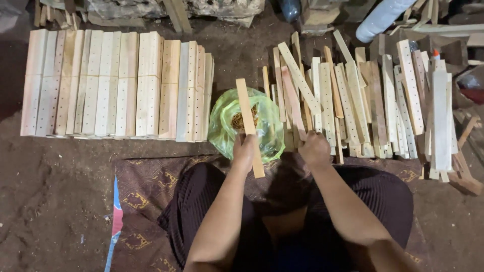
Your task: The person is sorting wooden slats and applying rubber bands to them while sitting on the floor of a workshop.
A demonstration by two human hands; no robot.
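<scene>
Sitting on a patterned mat (146,189) laid over the dirt floor (55,201), seen from above, dark striped cloth over the knees. Left hand (244,151) closed around a wooden slat (249,123), gripping near its lower end; slat stands nearly upright in view, tilted slightly, upper end reaching over a green plastic bag (224,123). Bag lies on the floor just beyond the knees, open at the top, something tan and stringy inside; cannot tell what it is.

Right hand (314,149) curled shut at the near edge of a loose pile of slats (363,100); it touches the pile, but whether it has hold of a piece cannot be told, as the back of the hand hides the fingers.

Loose pile spreads right of the bag, pieces lying mostly far-to-near, several crossed over one another at angles. Some show rows of small holes.

Far left: tidy row of drilled boards (116,83) laid side by side on the floor, edges flush, each with lines of small holes. Well apart from the hands.

Far right corner: pale pipe (380,20), set at a slant, amid scrap wood.
</scene>
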